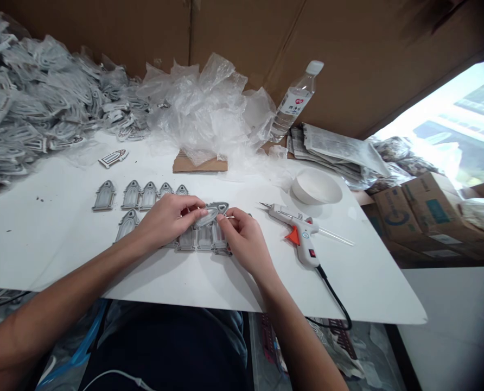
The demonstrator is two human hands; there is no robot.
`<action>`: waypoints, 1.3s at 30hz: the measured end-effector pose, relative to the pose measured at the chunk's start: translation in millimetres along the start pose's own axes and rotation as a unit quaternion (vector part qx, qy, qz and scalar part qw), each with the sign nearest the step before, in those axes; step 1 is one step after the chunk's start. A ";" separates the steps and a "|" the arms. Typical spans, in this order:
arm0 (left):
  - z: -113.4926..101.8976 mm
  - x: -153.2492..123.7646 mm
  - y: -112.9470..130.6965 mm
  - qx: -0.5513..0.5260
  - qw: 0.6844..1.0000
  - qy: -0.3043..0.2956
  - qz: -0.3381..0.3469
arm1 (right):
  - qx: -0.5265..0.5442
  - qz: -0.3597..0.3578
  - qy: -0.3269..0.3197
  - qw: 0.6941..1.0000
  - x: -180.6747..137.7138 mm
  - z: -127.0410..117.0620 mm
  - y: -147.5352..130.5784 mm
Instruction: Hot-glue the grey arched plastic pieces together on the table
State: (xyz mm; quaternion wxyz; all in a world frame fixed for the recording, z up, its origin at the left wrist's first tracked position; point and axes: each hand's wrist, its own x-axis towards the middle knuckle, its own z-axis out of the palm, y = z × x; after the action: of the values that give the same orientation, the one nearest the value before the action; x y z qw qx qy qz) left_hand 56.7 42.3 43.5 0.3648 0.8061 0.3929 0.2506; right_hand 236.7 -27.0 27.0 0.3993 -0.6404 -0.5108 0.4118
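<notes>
White worktable [58, 244]: left hand [166, 220], right hand [242, 239] pinching grey arched plaque [211, 213] between them, hot glue gun [297, 231] lying within reach beyond right hand.

You've got brown cardboard sheets [242, 32] covering the wall behind the white tabletop [46, 255], w/ a vertical seam near ctr & a diagonal crease to the R. On your R, the cardboard ends at a diagonal edge & a window [441, 114] shows, blown out by daylight, w/ a bldg faintly visible thru it. Printed cardboard cartons [416, 212] sit below it. Lower R: pale floor or low panel [453, 331], can't tell which, dark strip along its L edge. Bright light from window side.
</notes>
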 end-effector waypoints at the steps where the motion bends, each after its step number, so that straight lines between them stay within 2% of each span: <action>1: -0.7 -0.1 0.6 0.014 1.000 0.000 0.012 | -0.002 0.000 0.001 1.000 0.1 -0.2 -0.1; 7: -2.8 -2.7 3.4 0.044 0.998 0.006 0.036 | -0.001 0.001 0.010 1.000 -0.4 -1.2 -1.8; 10: -0.2 -5.3 2.0 0.076 0.991 0.056 0.090 | 0.012 0.007 0.014 1.000 -0.6 -0.9 -1.4; 12: 2.4 -6.3 -0.1 0.120 0.971 0.108 0.175 | 0.024 0.007 0.019 1.000 -0.9 -1.0 -1.2; 15: 6.6 -5.8 -4.3 0.194 0.922 0.168 0.291 | 0.055 0.015 0.015 0.998 -1.3 -1.8 -2.0; 19: 10.5 -3.5 -8.5 0.252 0.876 0.197 0.361 | 0.113 0.042 -0.003 0.993 -0.8 -2.7 -2.9; 26: 10.1 -2.6 -7.1 0.238 0.865 0.205 0.392 | 0.148 0.067 -0.009 0.987 0.7 -1.5 -0.7; 33: 13.0 -2.5 -9.3 0.144 0.905 0.203 0.345 | 0.144 0.061 -0.009 0.988 0.6 0.0 -0.3; 39: 8.3 -2.7 -6.3 0.126 0.911 0.217 0.326 | 0.137 0.032 0.007 0.990 0.6 -0.6 -0.1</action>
State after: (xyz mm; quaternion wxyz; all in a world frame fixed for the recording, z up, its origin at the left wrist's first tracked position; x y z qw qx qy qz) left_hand 58.0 39.5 33.2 0.0640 0.8541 0.2058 0.4734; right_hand 237.4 -26.4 27.2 0.4732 -0.5987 -0.4257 0.4861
